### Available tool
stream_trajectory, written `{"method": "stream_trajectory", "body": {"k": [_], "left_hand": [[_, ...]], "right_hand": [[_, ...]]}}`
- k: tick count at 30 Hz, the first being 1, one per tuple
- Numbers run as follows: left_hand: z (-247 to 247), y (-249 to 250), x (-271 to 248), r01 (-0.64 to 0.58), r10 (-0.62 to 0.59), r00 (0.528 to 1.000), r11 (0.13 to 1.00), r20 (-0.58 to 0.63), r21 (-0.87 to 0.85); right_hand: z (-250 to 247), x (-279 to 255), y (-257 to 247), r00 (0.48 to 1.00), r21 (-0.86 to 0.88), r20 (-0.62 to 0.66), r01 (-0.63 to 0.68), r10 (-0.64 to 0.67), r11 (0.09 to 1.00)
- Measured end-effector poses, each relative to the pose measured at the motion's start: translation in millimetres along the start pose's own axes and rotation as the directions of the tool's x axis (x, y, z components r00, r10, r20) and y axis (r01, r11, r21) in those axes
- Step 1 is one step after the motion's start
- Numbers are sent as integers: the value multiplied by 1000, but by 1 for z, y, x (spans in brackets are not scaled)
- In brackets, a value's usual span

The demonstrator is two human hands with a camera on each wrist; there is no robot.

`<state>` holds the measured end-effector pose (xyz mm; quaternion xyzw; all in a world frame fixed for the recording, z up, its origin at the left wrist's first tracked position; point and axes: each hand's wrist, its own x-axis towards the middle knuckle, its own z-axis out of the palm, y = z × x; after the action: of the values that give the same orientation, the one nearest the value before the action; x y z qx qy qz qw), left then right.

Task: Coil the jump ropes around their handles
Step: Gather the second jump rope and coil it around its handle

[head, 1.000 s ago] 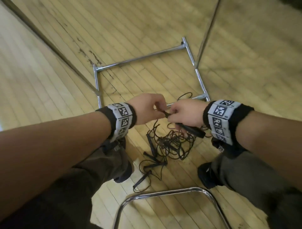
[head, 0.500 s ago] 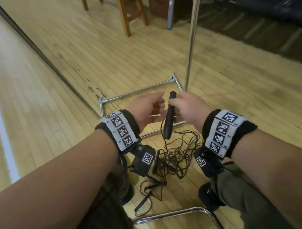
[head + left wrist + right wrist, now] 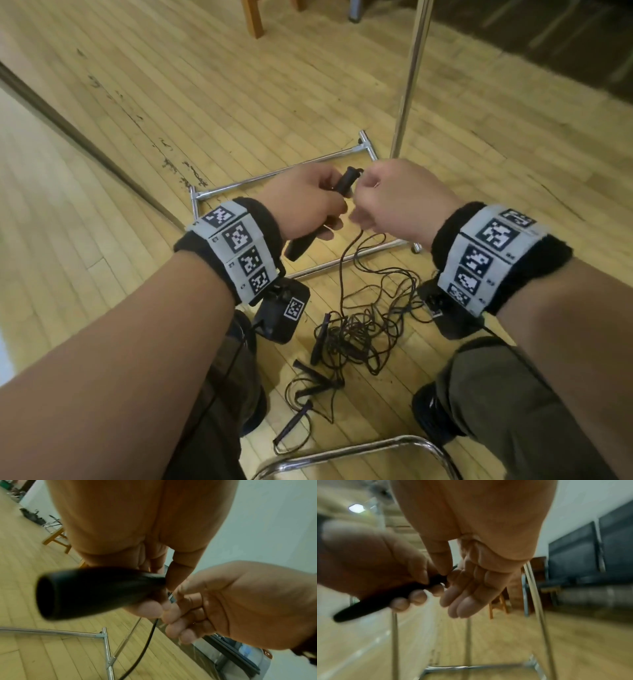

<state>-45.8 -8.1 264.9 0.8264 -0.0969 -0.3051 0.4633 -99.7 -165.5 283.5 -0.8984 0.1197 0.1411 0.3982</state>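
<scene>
My left hand (image 3: 318, 205) grips a black jump-rope handle (image 3: 301, 245) held slanted above the floor; its top end sticks out by my right hand (image 3: 371, 195). That hand pinches the thin dark rope (image 3: 342, 274) right at the handle's top. From there the rope hangs down into a tangled pile (image 3: 363, 332) on the wood floor between my feet. Other black handles (image 3: 317, 342) lie in and near the pile. In the left wrist view the handle (image 3: 89, 593) fills the middle and the rope (image 3: 145, 643) drops below the right hand (image 3: 240, 601). In the right wrist view my thumb presses at the handle tip (image 3: 440, 578).
A chrome rack base (image 3: 274, 176) lies on the floor just beyond my hands, its upright pole (image 3: 409, 85) rising at the right. A curved chrome tube (image 3: 342, 448) crosses near my feet. A wooden furniture leg (image 3: 255, 19) stands far back. My black shoe (image 3: 431, 418) is beside the pile.
The handle has passed from my right hand into my left, which now grips it. My right hand has shifted to pinching the rope at the handle's top. Both hands stayed raised.
</scene>
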Motion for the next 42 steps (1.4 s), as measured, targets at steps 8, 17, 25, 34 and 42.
{"method": "stream_trajectory", "body": {"k": [8,17,25,34,42], "left_hand": [[-12,15,-5,-28,65,995,914,78,-404],[-55,24,-18,-321,124,947,389,-296,-863],[-61,5,-10,-340,60,900,714,-431,-612],[-7,-1,6,-180,189,981,968,36,-176],[-31,3,15,-270,140,957,747,-252,-607]], "right_hand": [[-7,29,1,970,575,148,73,-192,815],[33,32,68,905,7,426,9,-11,1000],[20,42,79,951,-343,265,-62,160,937],[-27,18,6,967,55,74,238,-242,970],[-42,30,44,971,260,156,136,-180,956]]}}
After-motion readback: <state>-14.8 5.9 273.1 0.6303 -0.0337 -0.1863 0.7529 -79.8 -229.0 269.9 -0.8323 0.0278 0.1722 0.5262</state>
